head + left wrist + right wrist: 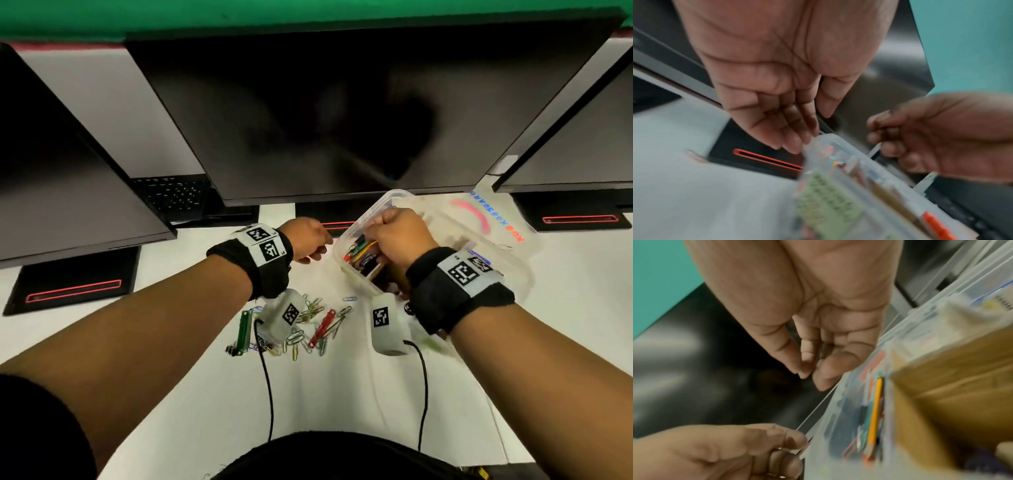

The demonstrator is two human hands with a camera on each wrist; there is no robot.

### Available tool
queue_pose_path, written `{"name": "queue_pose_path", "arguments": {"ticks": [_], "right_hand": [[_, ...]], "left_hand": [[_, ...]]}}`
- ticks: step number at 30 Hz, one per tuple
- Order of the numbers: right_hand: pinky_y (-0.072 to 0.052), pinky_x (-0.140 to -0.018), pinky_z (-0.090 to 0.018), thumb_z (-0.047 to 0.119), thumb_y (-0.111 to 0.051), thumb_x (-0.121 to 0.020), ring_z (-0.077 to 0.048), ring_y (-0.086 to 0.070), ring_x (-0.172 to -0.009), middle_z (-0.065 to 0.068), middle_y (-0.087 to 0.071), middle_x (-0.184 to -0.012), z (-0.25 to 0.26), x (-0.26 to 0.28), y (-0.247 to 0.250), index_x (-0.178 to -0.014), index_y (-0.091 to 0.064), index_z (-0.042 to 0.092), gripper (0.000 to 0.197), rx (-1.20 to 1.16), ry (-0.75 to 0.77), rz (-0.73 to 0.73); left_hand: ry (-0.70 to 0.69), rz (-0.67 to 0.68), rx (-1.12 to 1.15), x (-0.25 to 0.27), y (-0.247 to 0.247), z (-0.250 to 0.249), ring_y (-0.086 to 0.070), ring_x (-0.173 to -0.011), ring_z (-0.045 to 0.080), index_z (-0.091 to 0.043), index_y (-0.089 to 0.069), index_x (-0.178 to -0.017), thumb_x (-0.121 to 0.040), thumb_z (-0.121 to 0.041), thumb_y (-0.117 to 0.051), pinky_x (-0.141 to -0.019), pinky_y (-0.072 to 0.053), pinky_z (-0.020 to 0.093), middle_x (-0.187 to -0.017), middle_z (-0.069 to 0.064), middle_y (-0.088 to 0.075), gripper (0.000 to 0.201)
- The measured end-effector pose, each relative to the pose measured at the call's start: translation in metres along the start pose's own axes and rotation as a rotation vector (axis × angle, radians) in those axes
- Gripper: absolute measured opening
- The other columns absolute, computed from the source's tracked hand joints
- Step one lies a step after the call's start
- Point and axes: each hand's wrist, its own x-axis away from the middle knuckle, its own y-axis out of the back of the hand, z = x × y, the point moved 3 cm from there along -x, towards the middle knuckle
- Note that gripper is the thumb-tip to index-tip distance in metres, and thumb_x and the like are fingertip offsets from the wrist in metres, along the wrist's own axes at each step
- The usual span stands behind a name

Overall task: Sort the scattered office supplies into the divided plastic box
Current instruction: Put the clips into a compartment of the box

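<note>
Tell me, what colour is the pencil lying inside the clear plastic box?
Yellow. The wooden pencil in the clear plastic box shows best in the right wrist view.

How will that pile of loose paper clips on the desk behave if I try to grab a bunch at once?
The paper clips look small, thin and light, so they should lift easily. They lie tangled and overlapping, so some will probably hook together and trail out. On the smooth white desk they will likely skid rather than roll; pinching beats scooping.

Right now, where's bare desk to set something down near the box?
Free: white desk near the body, between the forearms, crossed only by two black cables. Crowded: paper clips between the wrists, and the plastic box with right hand inside, left hand beside.
</note>
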Motion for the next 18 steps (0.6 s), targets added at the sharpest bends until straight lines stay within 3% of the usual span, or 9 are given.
{"name": "queue_pose_path", "arguments": {"ticks": [2,4,7,9,12,14,16,18], "right_hand": [[-0.053,-0.058,-0.03,0.009,-0.052,-0.089,-0.021,-0.062,-0.066,-0.012,-0.064,-0.078,0.009,0.008,-0.031,-0.086,-0.065,0.003,0.015,0.079,0.081,0.087],[-0.057,-0.073,-0.039,0.009,-0.051,-0.089,-0.028,-0.066,-0.082,-0.015,-0.068,-0.092,0.01,0.013,-0.067,-0.09,-0.067,-0.001,0.019,0.218,0.178,0.167],[-0.05,-0.09,-0.034,0.009,-0.049,-0.089,-0.03,-0.062,-0.103,-0.015,-0.066,-0.111,-0.005,0.016,-0.114,-0.103,-0.067,0.001,0.025,0.566,0.244,0.345],[-0.048,-0.092,-0.033,0.008,-0.047,-0.09,-0.031,-0.06,-0.109,-0.015,-0.064,-0.115,-0.026,0.014,-0.134,-0.108,-0.065,0.001,0.027,0.764,0.234,0.454],[-0.048,-0.088,-0.033,0.008,-0.047,-0.089,-0.032,-0.06,-0.108,-0.016,-0.064,-0.115,-0.057,0.01,-0.142,-0.107,-0.063,0.001,0.025,0.963,0.218,0.546],[-0.048,-0.09,-0.033,0.009,-0.052,-0.088,-0.03,-0.059,-0.109,-0.013,-0.063,-0.118,-0.072,0.009,-0.143,-0.112,-0.063,0.005,0.027,1.05,0.258,0.601],[-0.049,-0.089,-0.033,0.014,-0.058,-0.087,-0.029,-0.058,-0.11,-0.01,-0.061,-0.119,-0.079,0.008,-0.143,-0.111,-0.066,0.011,0.026,1.084,0.323,0.627],[-0.049,-0.088,-0.034,0.02,-0.063,-0.085,-0.028,-0.056,-0.111,-0.009,-0.058,-0.119,-0.08,0.007,-0.143,-0.109,-0.066,0.014,0.025,1.082,0.375,0.621]], "left_hand": [[0.036,-0.031,-0.152,0.004,0.015,0.028,-0.06,-0.08,0.018,-0.007,-0.062,-0.108,-0.095,-0.018,-0.048,-0.064,-0.047,0.024,-0.09,0.005,-0.063,0.022],[0.082,-0.032,-0.336,0.01,0.027,0.057,-0.063,-0.097,0.026,-0.005,-0.063,-0.112,-0.094,-0.019,-0.05,-0.077,-0.05,0.029,-0.106,0.013,-0.067,0.026],[0.161,-0.019,-0.583,0.012,0.033,0.103,-0.059,-0.113,0.029,-0.005,-0.063,-0.115,-0.092,-0.026,-0.056,-0.091,-0.045,0.032,-0.121,0.012,-0.064,0.032],[0.215,0.016,-0.703,0.012,0.03,0.131,-0.059,-0.109,0.029,-0.003,-0.062,-0.112,-0.09,-0.033,-0.057,-0.088,-0.047,0.033,-0.118,0.012,-0.064,0.037],[0.253,0.04,-0.776,0.012,0.02,0.16,-0.057,-0.083,0.025,-0.005,-0.06,-0.091,-0.089,-0.04,-0.057,-0.074,-0.047,0.03,-0.086,0.012,-0.06,0.034],[0.249,0.022,-0.769,0.012,0.013,0.172,-0.052,-0.074,0.023,-0.011,-0.056,-0.079,-0.084,-0.04,-0.063,-0.066,-0.042,0.027,-0.073,0.006,-0.053,0.03],[0.232,0.017,-0.799,0.011,0.005,0.18,-0.059,-0.076,0.024,-0.014,-0.059,-0.074,-0.079,-0.038,-0.068,-0.065,-0.042,0.024,-0.08,0.005,-0.061,0.026],[0.197,0.008,-0.844,0.008,0.0,0.186,-0.064,-0.096,0.024,-0.014,-0.064,-0.094,-0.08,-0.032,-0.066,-0.074,-0.046,0.026,-0.105,0.006,-0.066,0.023]]}}
